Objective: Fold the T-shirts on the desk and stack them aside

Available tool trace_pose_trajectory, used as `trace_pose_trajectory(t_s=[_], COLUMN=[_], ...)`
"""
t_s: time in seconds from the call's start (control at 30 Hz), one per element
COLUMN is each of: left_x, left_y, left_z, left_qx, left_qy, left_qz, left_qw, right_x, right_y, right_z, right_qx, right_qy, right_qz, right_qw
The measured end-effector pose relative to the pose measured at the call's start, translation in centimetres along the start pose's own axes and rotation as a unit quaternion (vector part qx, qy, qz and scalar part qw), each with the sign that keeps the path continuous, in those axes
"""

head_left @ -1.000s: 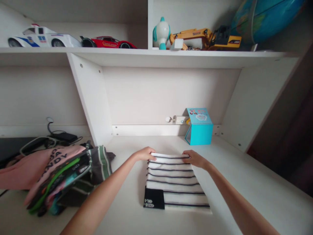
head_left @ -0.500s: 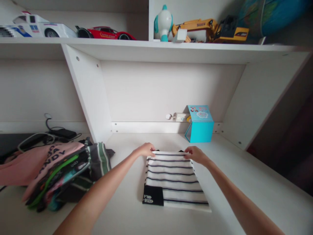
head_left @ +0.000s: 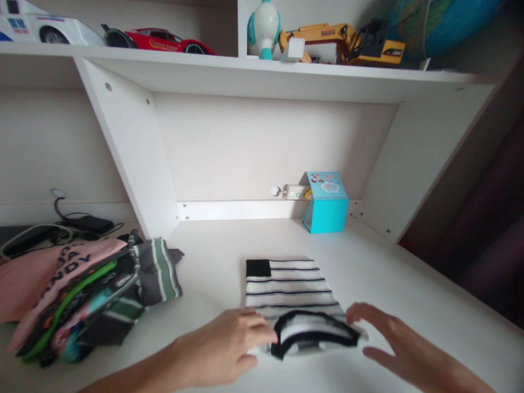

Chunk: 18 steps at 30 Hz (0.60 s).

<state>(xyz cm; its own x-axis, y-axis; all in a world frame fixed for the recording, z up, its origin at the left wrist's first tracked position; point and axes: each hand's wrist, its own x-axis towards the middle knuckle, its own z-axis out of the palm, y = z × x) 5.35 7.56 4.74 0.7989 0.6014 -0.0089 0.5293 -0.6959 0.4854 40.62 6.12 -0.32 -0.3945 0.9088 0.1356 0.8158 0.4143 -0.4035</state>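
Observation:
A striped T-shirt (head_left: 292, 289), white with thin black lines, lies folded on the white desk. A black patch shows at its far left corner, and its black-edged neckline is at the near end, slightly raised and blurred. At the near left of the shirt, my left hand (head_left: 229, 344) has its fingertips against or just over the neckline, thumb apart from the fingers. My right hand (head_left: 397, 344) is beside the near right corner, fingers and thumb spread, with the index fingertip close to the cloth. Whether that fingertip touches is hard to tell.
Left on the desk (head_left: 200, 289) is a pile of clothes (head_left: 90, 295), with a black adapter (head_left: 88, 224) and cables behind. A turquoise desk calendar (head_left: 327, 213) stands at the back near a power strip (head_left: 295, 191). Toy vehicles, including a yellow excavator (head_left: 347, 41), occupy the shelf above.
The shirt has been turned round: its neckline now faces me and the black patch is at the far end. Both hands have come nearer and loosened from its far edge.

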Motion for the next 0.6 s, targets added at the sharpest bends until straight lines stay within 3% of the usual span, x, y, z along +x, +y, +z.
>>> trace_pose_trajectory(t_s=[0.07, 0.2, 0.37, 0.47, 0.6], left_x=[-0.5, -0.2, 1.5, 3.3, 7.8], left_y=[-0.7, -1.7, -3.4, -5.1, -6.3], left_z=[1.5, 2.2, 1.9, 1.2, 0.9], left_qx=[-0.037, -0.041, 0.025, 0.075, 0.13], left_qy=[-0.039, 0.014, 0.042, 0.046, 0.043], left_qz=[-0.01, -0.027, -0.015, -0.036, -0.042], left_qw=[0.999, 0.999, 0.999, 0.995, 0.99], right_x=[-0.8, 0.9, 2.0, 0.7, 0.5], right_y=[1.1, 1.4, -0.2, -2.7, -8.9], right_z=[1.3, 2.4, 3.9, 6.0, 12.0], right_qx=[0.001, 0.004, -0.04, -0.097, -0.176], right_qy=[-0.015, 0.016, 0.06, 0.103, 0.203], right_qz=[0.024, 0.017, -0.017, -0.04, -0.166], right_qw=[1.0, 1.0, 0.997, 0.989, 0.949])
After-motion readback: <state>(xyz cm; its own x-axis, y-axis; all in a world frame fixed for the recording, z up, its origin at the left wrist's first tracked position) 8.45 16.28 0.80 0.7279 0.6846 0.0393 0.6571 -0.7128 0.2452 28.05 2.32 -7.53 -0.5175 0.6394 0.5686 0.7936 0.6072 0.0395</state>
